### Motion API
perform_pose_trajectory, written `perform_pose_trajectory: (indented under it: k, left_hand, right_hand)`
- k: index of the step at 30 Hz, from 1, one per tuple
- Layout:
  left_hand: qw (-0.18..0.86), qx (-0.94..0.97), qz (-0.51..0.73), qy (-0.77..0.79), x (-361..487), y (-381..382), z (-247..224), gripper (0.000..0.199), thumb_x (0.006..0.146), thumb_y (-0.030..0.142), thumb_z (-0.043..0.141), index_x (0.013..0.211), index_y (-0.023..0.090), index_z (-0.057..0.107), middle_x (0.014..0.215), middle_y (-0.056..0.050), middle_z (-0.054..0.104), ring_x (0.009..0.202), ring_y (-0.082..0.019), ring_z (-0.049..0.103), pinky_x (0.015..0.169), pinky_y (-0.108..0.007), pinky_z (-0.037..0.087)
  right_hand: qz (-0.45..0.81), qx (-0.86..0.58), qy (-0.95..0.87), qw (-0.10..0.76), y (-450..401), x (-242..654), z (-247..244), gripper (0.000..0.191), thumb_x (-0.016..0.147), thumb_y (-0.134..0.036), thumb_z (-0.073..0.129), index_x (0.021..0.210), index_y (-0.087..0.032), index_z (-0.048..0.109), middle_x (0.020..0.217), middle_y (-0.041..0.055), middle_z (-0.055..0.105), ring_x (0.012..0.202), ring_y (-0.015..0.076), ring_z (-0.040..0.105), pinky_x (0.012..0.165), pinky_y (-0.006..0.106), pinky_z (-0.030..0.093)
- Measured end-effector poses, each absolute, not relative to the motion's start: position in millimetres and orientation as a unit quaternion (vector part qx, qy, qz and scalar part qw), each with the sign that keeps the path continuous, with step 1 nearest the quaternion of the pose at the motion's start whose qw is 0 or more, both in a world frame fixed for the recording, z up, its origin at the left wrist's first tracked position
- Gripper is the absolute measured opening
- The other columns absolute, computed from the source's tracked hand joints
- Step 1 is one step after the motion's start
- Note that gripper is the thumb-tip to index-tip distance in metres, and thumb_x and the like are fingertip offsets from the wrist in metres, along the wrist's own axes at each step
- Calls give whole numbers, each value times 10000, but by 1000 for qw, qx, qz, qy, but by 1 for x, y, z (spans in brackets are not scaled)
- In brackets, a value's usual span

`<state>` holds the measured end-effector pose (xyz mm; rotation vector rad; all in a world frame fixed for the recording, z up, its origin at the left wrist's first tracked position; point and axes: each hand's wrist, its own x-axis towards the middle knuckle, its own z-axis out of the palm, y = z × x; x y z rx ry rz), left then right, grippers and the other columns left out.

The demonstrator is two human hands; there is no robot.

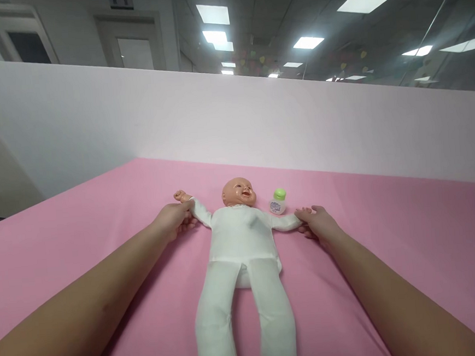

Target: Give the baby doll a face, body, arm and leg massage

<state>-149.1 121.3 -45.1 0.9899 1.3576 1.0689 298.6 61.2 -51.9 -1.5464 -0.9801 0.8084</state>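
Note:
On its back on the pink surface [156,294] lies a baby doll [244,235] with a hard head and a white cloth body, its arms stretched out to both sides. My left hand [175,218] grips the doll's arm on the left near the wrist, and the doll's small fist shows beyond my fingers. At the other side my right hand [317,224] is closed round the end of the doll's other arm, covering part of its hand. A small clear bottle [278,202] with a green cap and a printed label stands just above that arm, close to the doll's head.
A low white wall [233,121] runs behind the pink surface. Beyond it are doors [134,46] at the left, and glass at the right showing ceiling lights. The doll's legs reach toward me, past the bottom of the view.

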Motion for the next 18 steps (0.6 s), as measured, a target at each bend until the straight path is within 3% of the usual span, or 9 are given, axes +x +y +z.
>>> perform_pose_trajectory:
  k: [2, 4, 8, 11, 14, 18]
  left_hand:
    - [549, 407, 444, 579, -146, 119, -44, 426, 749, 530, 797, 854, 135, 678, 756, -114, 714, 708, -239, 719, 631, -323, 578]
    - [511, 438, 449, 588, -144, 114, -41, 435, 764, 556, 777, 874, 148, 675, 792, -116, 731, 713, -253, 722, 602, -327, 555]
    - [321, 607, 447, 574, -134, 93, -28, 408, 847, 596, 687, 925, 195, 681, 883, -75, 752, 782, -262, 719, 642, -328, 510]
    - [179, 744, 371, 525, -120, 73, -16, 370, 885, 571, 643, 1020, 234, 714, 941, -52, 744, 791, -241, 692, 685, -329, 484]
    - [71, 854, 253, 449, -108, 60, -8, 312, 909, 499, 617, 1087, 270, 733, 1068, -61, 719, 790, -224, 676, 707, -340, 468]
    - [-9, 895, 161, 416, -106, 53, -4, 258, 945, 348, 531, 1090, 293, 737, 1129, -65, 697, 782, -226, 678, 682, -350, 438]
  right_hand:
    - [348, -681, -396, 509, 61, 298, -51, 1035, 712, -399, 907, 1555, -197, 341, 904, 102, 759, 610, 247, 720, 498, 383, 631]
    - [344, -685, -391, 510, 58, 295, -46, 1061, 718, -434, 903, 1573, -221, 312, 1096, 145, 747, 733, 262, 755, 616, 423, 674]
    - [238, -633, -470, 568, 43, 271, -30, 898, 791, -497, 833, 1534, -257, 391, 1224, 130, 723, 951, 284, 755, 812, 449, 667]
    - [140, -563, -592, 560, 24, 242, -19, 689, 847, -450, 774, 1458, -264, 517, 1266, 106, 720, 1054, 284, 724, 890, 445, 631]
    - [130, -463, -762, 434, 7, 216, -13, 350, 896, -325, 719, 1245, -299, 704, 1243, 58, 738, 1091, 275, 700, 942, 456, 601]
    - [92, -397, -845, 347, 0, 207, -10, 299, 891, -231, 721, 1168, -335, 766, 1189, 20, 760, 1147, 278, 675, 1014, 471, 557]
